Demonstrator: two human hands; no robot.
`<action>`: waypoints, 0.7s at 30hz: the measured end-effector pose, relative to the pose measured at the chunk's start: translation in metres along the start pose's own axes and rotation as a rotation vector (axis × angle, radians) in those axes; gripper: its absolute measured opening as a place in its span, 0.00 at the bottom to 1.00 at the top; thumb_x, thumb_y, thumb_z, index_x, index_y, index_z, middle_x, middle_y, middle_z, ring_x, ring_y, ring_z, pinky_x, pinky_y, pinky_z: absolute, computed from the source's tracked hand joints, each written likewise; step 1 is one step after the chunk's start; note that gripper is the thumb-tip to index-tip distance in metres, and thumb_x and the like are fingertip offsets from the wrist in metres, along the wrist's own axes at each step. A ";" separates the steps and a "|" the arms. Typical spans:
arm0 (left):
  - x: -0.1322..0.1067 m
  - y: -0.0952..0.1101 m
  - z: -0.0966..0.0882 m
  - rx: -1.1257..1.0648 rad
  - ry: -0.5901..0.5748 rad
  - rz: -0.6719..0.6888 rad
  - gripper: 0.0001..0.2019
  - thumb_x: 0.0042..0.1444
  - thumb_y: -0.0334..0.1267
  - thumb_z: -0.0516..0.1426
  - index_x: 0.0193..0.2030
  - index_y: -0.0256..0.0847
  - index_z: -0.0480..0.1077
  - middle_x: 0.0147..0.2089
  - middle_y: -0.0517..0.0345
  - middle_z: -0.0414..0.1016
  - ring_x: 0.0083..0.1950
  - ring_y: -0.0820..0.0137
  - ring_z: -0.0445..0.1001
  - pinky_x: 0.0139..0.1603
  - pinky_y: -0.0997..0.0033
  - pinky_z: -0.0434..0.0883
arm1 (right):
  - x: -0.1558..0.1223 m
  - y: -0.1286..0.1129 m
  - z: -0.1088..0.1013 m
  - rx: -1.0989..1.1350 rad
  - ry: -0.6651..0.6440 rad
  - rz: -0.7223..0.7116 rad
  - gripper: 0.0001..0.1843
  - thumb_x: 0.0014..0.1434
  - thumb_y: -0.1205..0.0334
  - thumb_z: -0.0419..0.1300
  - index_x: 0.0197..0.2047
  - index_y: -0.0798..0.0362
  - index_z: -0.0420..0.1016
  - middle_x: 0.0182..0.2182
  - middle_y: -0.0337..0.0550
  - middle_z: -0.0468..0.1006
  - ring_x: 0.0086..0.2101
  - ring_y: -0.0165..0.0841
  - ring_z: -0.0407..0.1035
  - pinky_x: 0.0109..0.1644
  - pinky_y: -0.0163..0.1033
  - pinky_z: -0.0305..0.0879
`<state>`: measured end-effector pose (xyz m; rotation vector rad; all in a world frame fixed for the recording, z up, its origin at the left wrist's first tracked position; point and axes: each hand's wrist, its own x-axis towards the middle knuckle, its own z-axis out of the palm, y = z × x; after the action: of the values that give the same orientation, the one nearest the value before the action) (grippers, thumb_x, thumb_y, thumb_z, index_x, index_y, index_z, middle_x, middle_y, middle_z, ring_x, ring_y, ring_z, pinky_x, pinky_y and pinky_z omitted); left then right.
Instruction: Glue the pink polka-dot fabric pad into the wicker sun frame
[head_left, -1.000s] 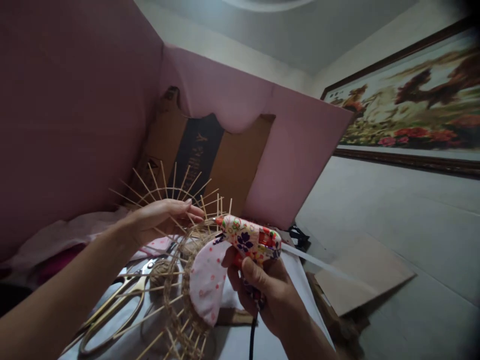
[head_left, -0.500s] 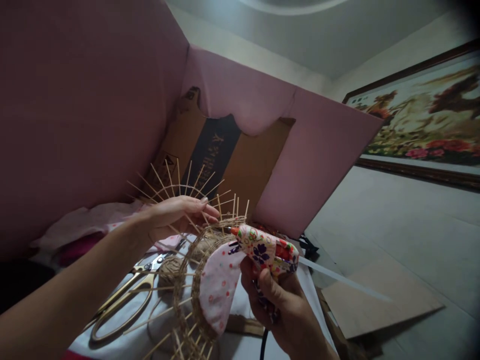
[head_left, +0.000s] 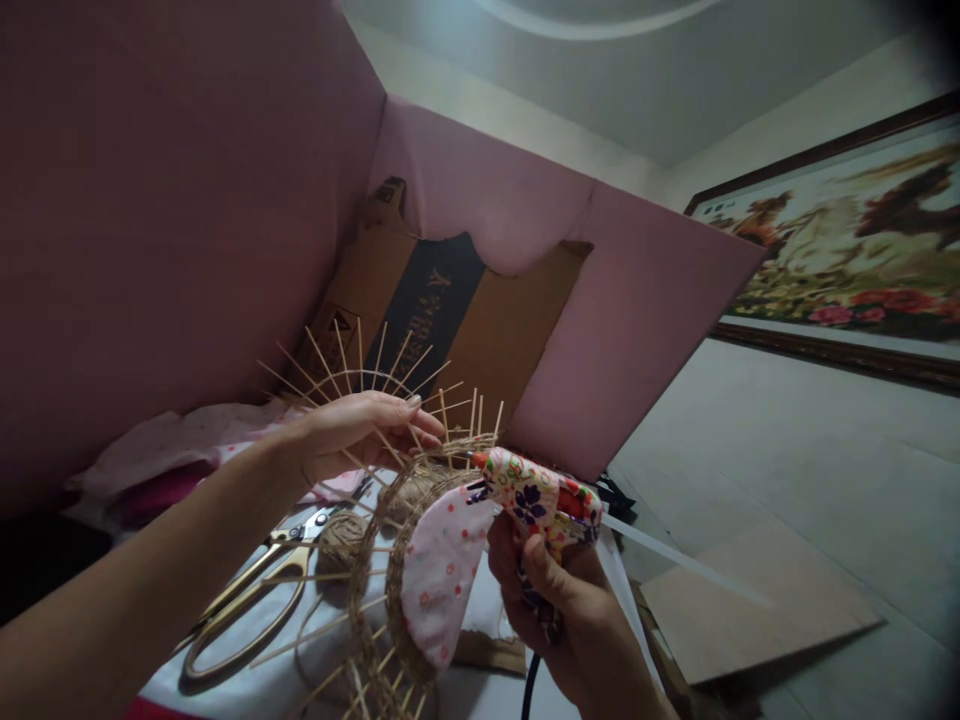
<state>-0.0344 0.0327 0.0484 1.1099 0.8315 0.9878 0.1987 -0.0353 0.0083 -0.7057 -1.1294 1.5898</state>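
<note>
My right hand [head_left: 574, 610] is wrapped round the handle of a flower-patterned hot glue gun [head_left: 536, 495], with a pale glue stick [head_left: 682, 555] trailing from its back. The orange nozzle points left, close to the twine rim of a round twine-and-stick frame [head_left: 365, 600]. Thin sticks radiate from this frame, and white cloth with red dots [head_left: 442, 575] fills its inner curve. At the frame's upper left, my left hand [head_left: 375, 425] has its fingers bent round the rim and sticks. Its fingertips are partly hidden.
Gold-handled scissors [head_left: 251, 630] lie on the white table at left, beside a ball of twine [head_left: 343, 545]. A pink board [head_left: 622, 310] with a cardboard piece [head_left: 510, 330] leaning on it stands behind. Dotted cloth [head_left: 172, 450] is heaped at far left. A black cord [head_left: 529, 685] hangs from the glue gun.
The glue gun and my right hand have shifted slightly right. My left hand keeps its grip on the frame, and the whole view has moved a little.
</note>
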 end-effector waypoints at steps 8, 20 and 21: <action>0.000 0.001 0.003 -0.019 0.033 -0.034 0.13 0.53 0.43 0.59 0.35 0.34 0.78 0.38 0.46 0.79 0.30 0.70 0.72 0.30 0.72 0.70 | 0.000 -0.002 0.002 -0.042 -0.020 -0.025 0.15 0.46 0.52 0.69 0.30 0.53 0.73 0.20 0.35 0.63 0.17 0.20 0.50 0.14 0.24 0.45; 0.000 0.000 0.002 -0.002 0.027 -0.013 0.13 0.52 0.44 0.60 0.35 0.34 0.78 0.37 0.45 0.79 0.31 0.69 0.72 0.30 0.71 0.69 | 0.000 0.005 -0.009 -0.247 0.014 -0.089 0.15 0.51 0.50 0.65 0.32 0.53 0.74 0.21 0.37 0.66 0.16 0.20 0.51 0.16 0.27 0.47; 0.000 0.001 0.002 -0.001 0.026 -0.009 0.14 0.52 0.44 0.60 0.35 0.34 0.78 0.37 0.44 0.79 0.30 0.70 0.72 0.30 0.72 0.69 | -0.001 0.005 -0.009 -0.264 0.017 -0.096 0.15 0.51 0.50 0.65 0.32 0.54 0.74 0.21 0.37 0.66 0.17 0.20 0.51 0.16 0.27 0.47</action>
<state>-0.0323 0.0321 0.0495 1.0940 0.8565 0.9974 0.2048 -0.0335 -0.0004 -0.8221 -1.3557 1.3657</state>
